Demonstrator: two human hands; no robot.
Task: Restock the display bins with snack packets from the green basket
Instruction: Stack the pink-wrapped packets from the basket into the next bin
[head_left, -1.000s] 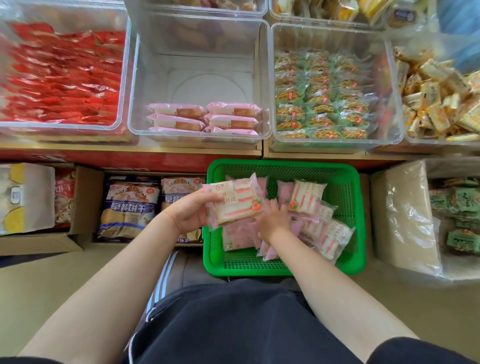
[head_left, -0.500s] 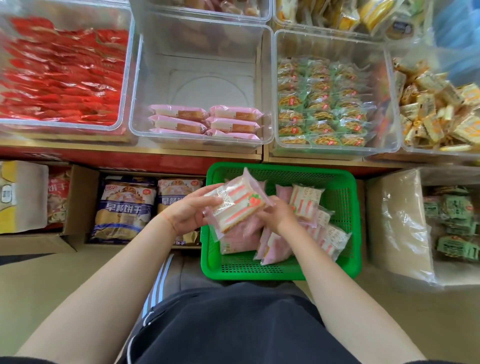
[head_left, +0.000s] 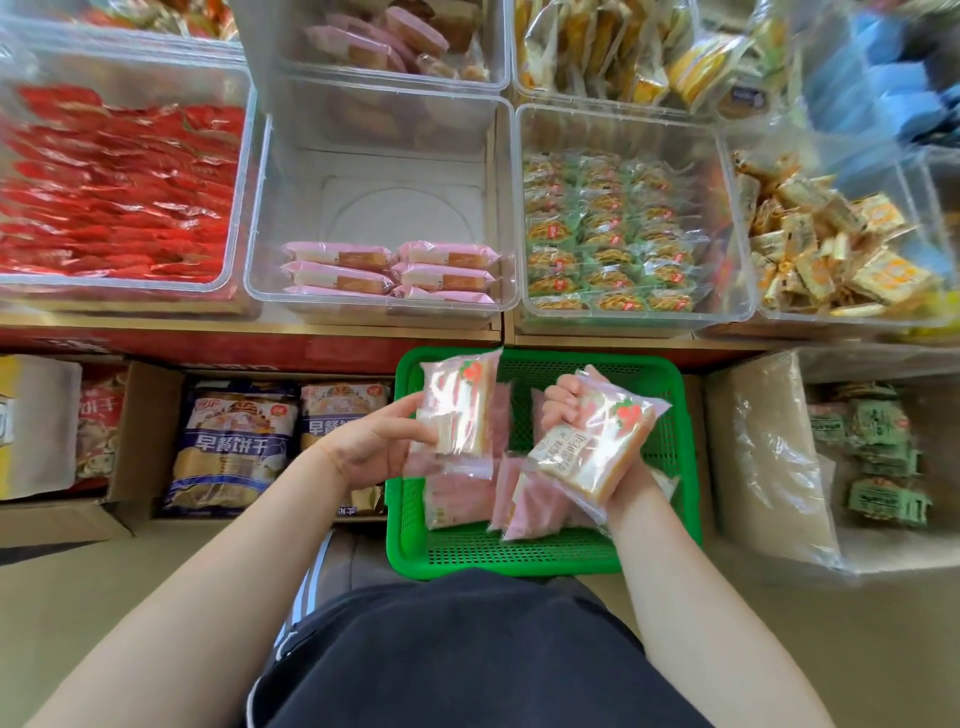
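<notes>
Fingers of the left hand curl round the lower edge of one strawberry cake packet, thumb on its face, and hold it upright above the near-left part of the green basket; fingers of the right hand are closed in a fist round the top of a second strawberry cake packet, which tilts to the right over the basket's middle. We note the change from a second ago: then the left hand alone held a packet clear, while the right hand was down among the stock in the basket; half a second ago it was closing on one there. Now both hands are loaded and raised. We judge the pick step complete for this pair and the transfer due next. The clear bin directly above the basket holds only a low double row of pink packets at its front edge, its rear floor bare, and appears the likely destination, though their print differs from those in hand. Several pink packets remain in the basket, so restocking is far from finished. Adjacent bins of red packets and green packets look well filled.
</notes>
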